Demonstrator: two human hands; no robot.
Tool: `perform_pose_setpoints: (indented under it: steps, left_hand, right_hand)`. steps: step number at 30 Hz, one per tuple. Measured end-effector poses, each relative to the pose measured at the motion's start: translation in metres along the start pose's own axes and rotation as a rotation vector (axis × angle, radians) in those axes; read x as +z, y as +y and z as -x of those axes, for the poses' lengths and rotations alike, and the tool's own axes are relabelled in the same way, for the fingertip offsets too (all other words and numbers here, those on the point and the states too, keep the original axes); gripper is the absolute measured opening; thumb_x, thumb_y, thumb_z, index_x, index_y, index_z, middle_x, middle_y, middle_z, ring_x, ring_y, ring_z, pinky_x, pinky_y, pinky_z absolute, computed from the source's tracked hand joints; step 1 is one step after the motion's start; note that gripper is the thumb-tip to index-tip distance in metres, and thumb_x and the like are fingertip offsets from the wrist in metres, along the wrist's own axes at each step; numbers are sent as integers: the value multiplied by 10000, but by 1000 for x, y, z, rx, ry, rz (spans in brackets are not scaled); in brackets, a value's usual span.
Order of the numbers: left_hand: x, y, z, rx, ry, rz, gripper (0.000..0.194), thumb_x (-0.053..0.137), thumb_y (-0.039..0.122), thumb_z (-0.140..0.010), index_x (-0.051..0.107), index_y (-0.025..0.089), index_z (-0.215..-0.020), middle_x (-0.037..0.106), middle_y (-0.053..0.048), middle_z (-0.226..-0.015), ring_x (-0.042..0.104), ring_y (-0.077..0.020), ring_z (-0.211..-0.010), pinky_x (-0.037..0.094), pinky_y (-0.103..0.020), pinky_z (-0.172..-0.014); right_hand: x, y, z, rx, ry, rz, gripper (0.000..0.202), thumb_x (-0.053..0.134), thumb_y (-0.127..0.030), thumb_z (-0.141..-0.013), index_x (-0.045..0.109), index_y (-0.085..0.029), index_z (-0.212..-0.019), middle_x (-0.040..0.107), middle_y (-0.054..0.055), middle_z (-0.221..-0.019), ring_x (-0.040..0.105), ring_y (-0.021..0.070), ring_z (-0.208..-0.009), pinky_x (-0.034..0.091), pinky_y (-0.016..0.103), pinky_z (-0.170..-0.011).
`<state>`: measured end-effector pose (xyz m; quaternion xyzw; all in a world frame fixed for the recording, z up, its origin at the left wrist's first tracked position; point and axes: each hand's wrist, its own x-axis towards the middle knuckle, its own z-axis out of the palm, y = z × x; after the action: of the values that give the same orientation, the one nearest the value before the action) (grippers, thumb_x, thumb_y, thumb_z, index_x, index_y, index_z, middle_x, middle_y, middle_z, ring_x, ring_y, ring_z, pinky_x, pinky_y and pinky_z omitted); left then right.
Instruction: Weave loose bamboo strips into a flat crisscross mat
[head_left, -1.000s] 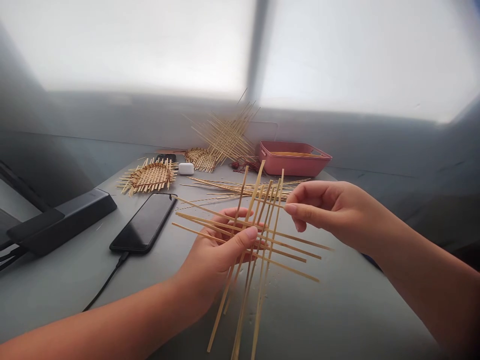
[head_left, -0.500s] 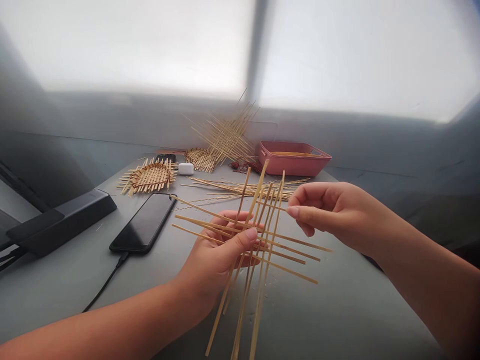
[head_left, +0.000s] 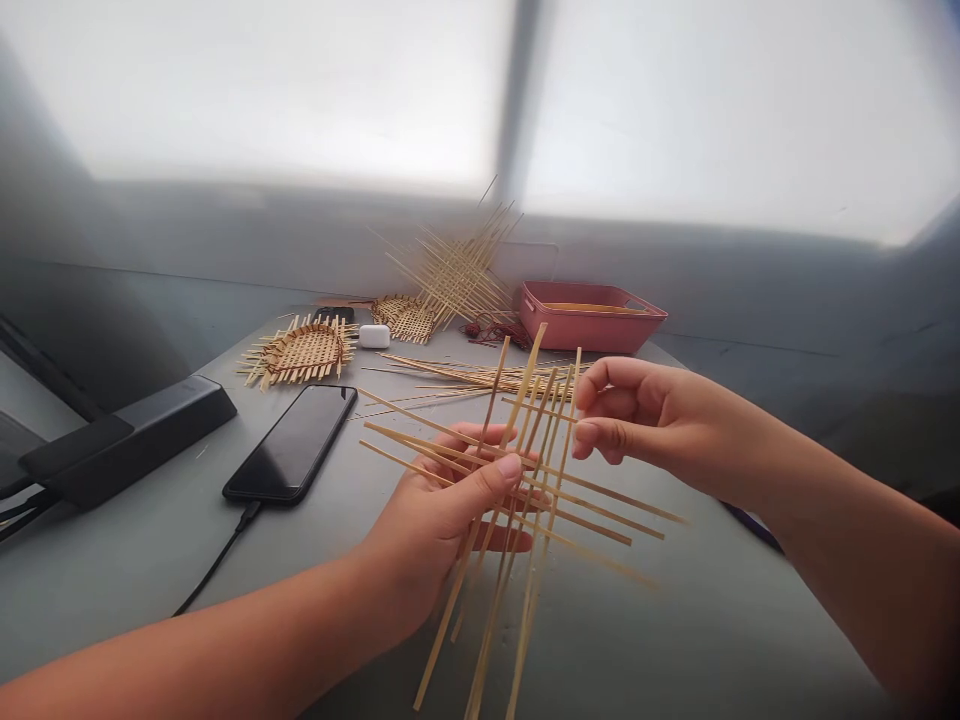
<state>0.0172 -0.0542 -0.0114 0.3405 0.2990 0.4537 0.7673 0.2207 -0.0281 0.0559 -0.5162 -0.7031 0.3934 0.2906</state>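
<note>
My left hand (head_left: 465, 500) is closed on a loose lattice of crossed bamboo strips (head_left: 592, 508), thumb on top and fingers underneath. Several strips run lengthwise and several lie across them. At the upper right of the lattice, my right hand (head_left: 630, 415) pinches the right end of a thin strip (head_left: 536, 408), which lies crosswise among the upright ones. Where that strip passes over or under the others is too small to tell.
Behind my hands lie loose strips (head_left: 450, 370), woven pieces (head_left: 304, 350), a larger lattice (head_left: 461, 270), a pink basket (head_left: 592, 335) and a white case (head_left: 374, 336). A phone (head_left: 292, 445) with a cable and a black device (head_left: 135, 430) are at the left.
The lattice and my left hand have shifted slightly right. The thin strip reaches farther left across the upright strips, and my right hand is closer to the lattice's right side.
</note>
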Motion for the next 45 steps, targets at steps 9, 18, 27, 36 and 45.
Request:
perform_pose_setpoints:
  steps: [9, 18, 27, 36, 45]
  left_hand:
    - [1, 2, -2, -7, 3, 43, 185, 681, 327, -824, 588, 221, -944, 677, -10, -898, 684, -134, -699, 554, -237, -598]
    - [1, -1, -3, -42, 48, -9, 151, 649, 302, -846, 592, 211, -952, 669, -13, -897, 684, -135, -697, 558, -228, -567]
    - [0, -1, -6, -43, 126, -7, 124, 604, 277, -879, 579, 229, -991, 660, -4, -911, 684, -134, -699, 570, -235, -541]
    - [-1, -4, -9, -57, 193, -25, 124, 609, 259, -876, 586, 225, -993, 657, -8, -921, 677, -131, -699, 571, -232, -526]
    - [-1, -8, -9, -116, 164, -56, 129, 611, 276, -869, 604, 237, -992, 653, 2, -886, 668, -131, -695, 554, -223, -511]
  right_hand:
    - [-7, 4, -1, -6, 5, 107, 328, 732, -538, -701, 681, -214, -709, 574, 8, -604, 513, 146, -598, 432, 273, -570]
    - [-4, 4, -6, 94, -5, -91, 399, 846, -459, -545, 625, -205, -761, 618, -6, -596, 539, 139, -536, 453, 275, -544]
    - [-15, 14, -9, 98, -102, 179, 301, 702, -507, -718, 668, -209, -731, 526, -16, -583, 427, 117, -544, 348, 254, -505]
    - [-8, 18, -17, 115, -125, 84, 260, 736, -463, -690, 671, -214, -723, 559, -20, -606, 454, 107, -538, 392, 250, -522]
    - [-1, 24, -18, 124, -189, 105, 259, 707, -473, -720, 686, -215, -731, 585, -13, -663, 441, 102, -560, 363, 234, -508]
